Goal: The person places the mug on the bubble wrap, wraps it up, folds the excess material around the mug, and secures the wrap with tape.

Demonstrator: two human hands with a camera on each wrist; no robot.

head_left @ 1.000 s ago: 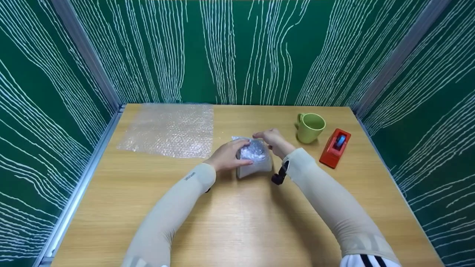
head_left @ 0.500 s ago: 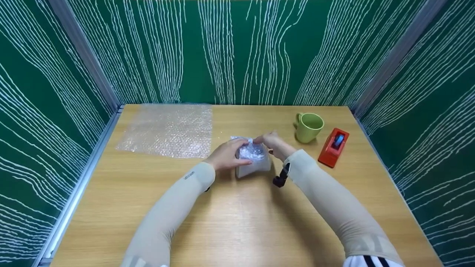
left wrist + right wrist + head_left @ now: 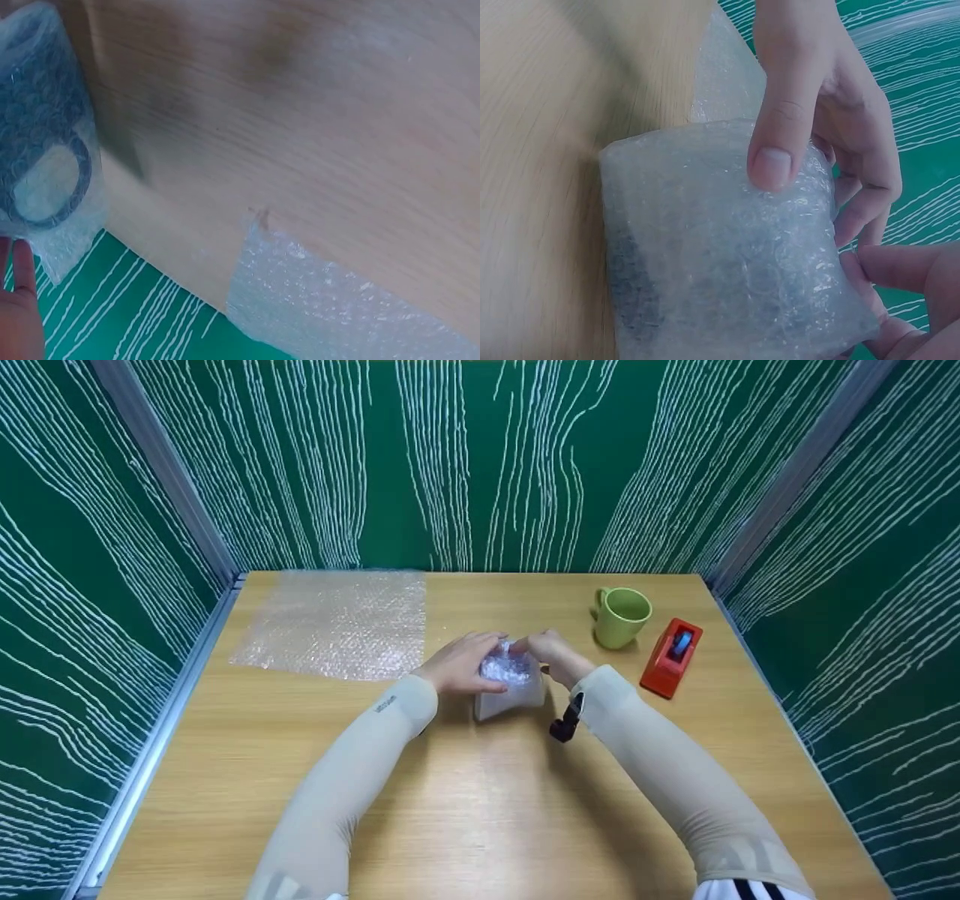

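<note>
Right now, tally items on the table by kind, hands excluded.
Mugs: 2, green mug and bubble-wrapped mug, gripped by left hand and right hand
Bubble wrap sheets: 1, flat sheet
Tape dispensers: 1, red tape dispenser
Total: 4

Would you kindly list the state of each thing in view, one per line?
Wrapped mug: on the table, covered in bubble wrap, held by both hands.
Left hand: grips the bundle's side.
Right hand: pinches wrap at the top.
Bubble wrap sheet: lying flat, spare.
Green mug: upright, unwrapped.
Tape dispenser: standing untouched.
</note>
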